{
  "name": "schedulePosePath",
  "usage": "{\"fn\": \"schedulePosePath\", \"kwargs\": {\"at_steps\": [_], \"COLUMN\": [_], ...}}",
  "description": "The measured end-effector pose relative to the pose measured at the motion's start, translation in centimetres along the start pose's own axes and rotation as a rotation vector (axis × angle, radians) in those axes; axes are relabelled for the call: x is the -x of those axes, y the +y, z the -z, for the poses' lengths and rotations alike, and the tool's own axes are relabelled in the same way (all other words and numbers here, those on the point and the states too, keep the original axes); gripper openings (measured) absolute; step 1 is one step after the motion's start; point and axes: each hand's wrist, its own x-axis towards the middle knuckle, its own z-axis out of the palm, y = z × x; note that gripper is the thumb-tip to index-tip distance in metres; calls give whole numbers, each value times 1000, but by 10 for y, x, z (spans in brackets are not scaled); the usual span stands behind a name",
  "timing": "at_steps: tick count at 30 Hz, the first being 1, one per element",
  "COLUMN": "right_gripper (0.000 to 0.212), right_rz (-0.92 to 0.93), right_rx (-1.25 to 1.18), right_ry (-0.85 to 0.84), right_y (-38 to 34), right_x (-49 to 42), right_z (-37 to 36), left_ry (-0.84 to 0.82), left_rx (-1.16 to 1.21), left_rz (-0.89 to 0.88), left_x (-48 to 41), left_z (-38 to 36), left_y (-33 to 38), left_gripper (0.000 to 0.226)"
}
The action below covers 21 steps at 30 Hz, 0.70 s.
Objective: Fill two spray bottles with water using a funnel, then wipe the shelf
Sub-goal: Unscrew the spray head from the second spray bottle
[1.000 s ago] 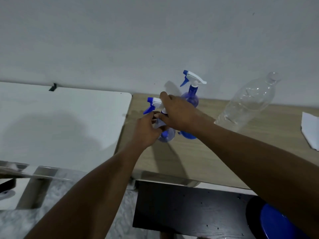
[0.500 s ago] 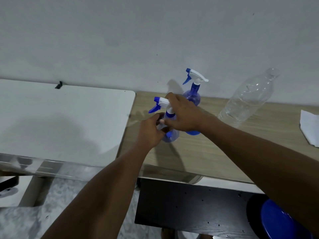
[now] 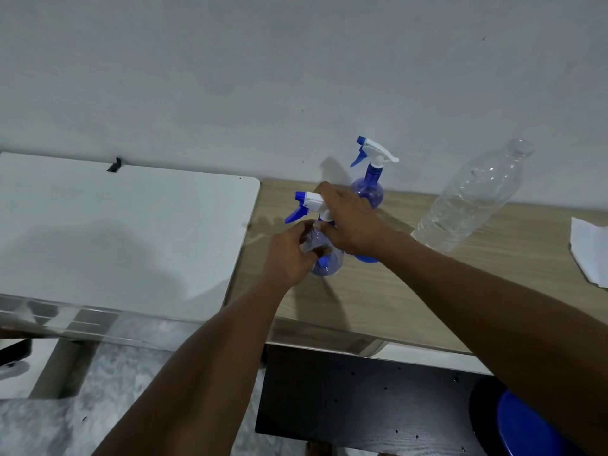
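Unscrewing: judged step, taking the trigger head off the near spray bottle, centre of frame, on the wooden shelf.
Left hand: fingers wrapped tight on the bottle's shoulder, steadying it.
Right hand: closed over the neck and collar just under the head.
Second spray bottle: upright behind, near the wall, head on.
Water source: clear plastic bottle, centre right, uncapped, leaning.
Funnel: not visible.
Cloth or paper: right edge.
Next: lift the head clear, set it aside, seat a funnel in the neck; keep the light bottle from tipping.
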Motion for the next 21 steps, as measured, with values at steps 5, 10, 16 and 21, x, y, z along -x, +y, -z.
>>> {"fn": "schedulePosePath", "kwargs": {"at_steps": [5,10,16,21], "right_gripper": [54,41,54,45], "right_rz": [0,-10,-19,-14], "right_rx": [45,1,84,-37], "right_ry": [-43,-18,-58,-93], "right_y": [5,-2,-1,-3], "right_x": [0,-1,1,3], "right_z": [10,4,15,14], "left_ry": [-17,-14,-21,-30], "left_rx": [-5,-27,-36,-21], "left_rz": [-8,3,6,22], "left_x": [0,-1,-1,-1], "left_z": [1,1,-1,-1], "left_y": [0,-2,-2,-3], "left_gripper": [51,52,55,55]}}
